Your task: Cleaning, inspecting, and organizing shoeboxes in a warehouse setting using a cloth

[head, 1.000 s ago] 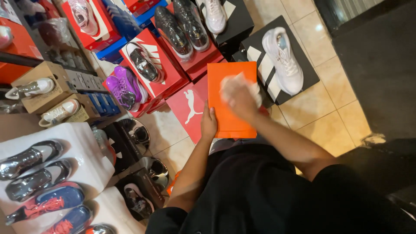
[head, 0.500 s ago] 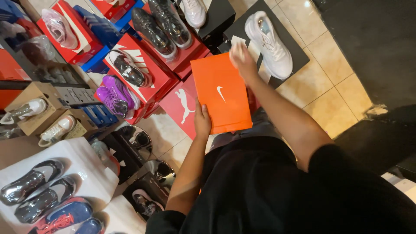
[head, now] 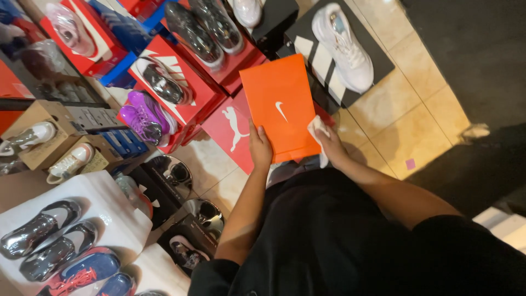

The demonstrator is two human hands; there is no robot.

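Note:
An orange shoebox lid [head: 279, 107] with a small white mark is held up in front of me over the stacked boxes. My left hand [head: 259, 147] grips its lower left edge. My right hand [head: 330, 143] holds a white cloth [head: 318, 132] against the lid's lower right edge. My black shirt fills the lower part of the view.
Red shoeboxes [head: 205, 90] with wrapped shoes lie ahead, and a black box with a white sneaker [head: 345, 46] beyond the lid. Purple shoes [head: 143, 116] and cardboard boxes sit at left. White stands [head: 82, 211] with wrapped shoes are at lower left. Tan floor tiles [head: 408, 112] stretch right.
My right hand with the cloth has slid from the lid's top edge down to its lower right edge. The left hand keeps its grip on the lid.

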